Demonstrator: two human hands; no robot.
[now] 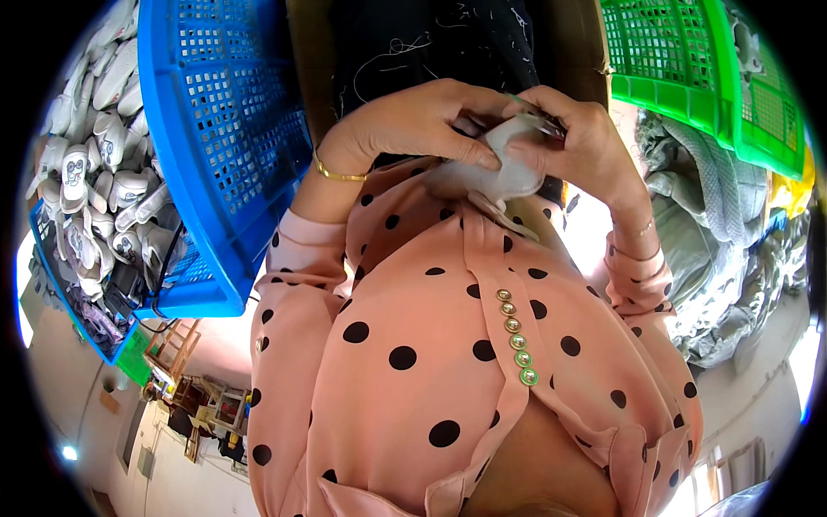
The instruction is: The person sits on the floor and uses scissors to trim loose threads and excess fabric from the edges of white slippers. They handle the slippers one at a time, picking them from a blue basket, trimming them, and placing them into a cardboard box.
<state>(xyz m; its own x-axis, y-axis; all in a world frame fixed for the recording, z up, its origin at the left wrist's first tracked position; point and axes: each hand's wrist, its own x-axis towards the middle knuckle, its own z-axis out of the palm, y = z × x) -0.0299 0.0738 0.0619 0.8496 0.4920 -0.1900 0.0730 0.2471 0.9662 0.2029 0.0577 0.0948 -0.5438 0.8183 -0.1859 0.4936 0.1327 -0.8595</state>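
In front of my chest, a small light grey shoe (504,168) with a pale sole is held between both hands and is partly blurred. My left hand (422,125), with a gold bracelet at the wrist, grips it from the left, thumb pressed on its side. From the right, my right hand (579,146) closes on the same shoe, its thumb also against it. Something small and dark shows by the right fingers; I cannot make out what it is. The fingers' far sides and the inside of the shoe are mostly hidden.
A blue plastic basket (228,112) stands close on my left, with a heap of similar grey shoes (108,155) beyond it. On my right are a green basket (672,60) and piled grey material in clear plastic bags (702,233). Loose threads lie on my dark trousers (431,52).
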